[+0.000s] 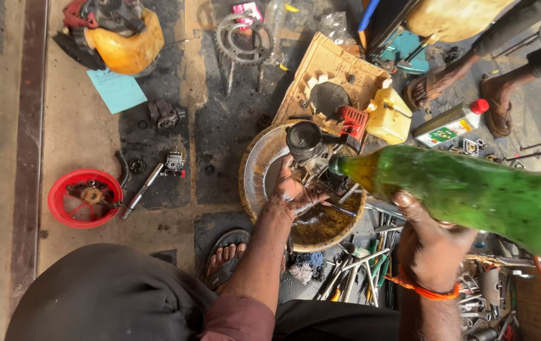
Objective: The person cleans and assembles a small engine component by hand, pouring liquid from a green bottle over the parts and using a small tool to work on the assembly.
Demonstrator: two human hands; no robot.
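A worker's right hand (431, 243), fingers curled shut around the body of a large green plastic bottle (472, 192), tips it on its side so that the neck points left over a round metal basin (255, 170) on a workshop floor. The left hand (296, 192), wet with oil, reaches into the basin with its fingers loosely spread and bent, resting on a greasy engine part (318, 167) beside a dark metal cylinder (304, 139); whether it grips the part or only steadies it cannot be told. Brown liquid (324, 224) pools in the near side of the basin. Just to the right of the basin lies a heap of spanners and hand tools (362, 265). Farther off on the stained floor sit a red round cover (85, 197), a toothed sprocket (243, 38), a yellow fuel tank (125, 38) and a small yellow canister (389, 117). Another person's sandalled feet (466, 85) stand at upper right.
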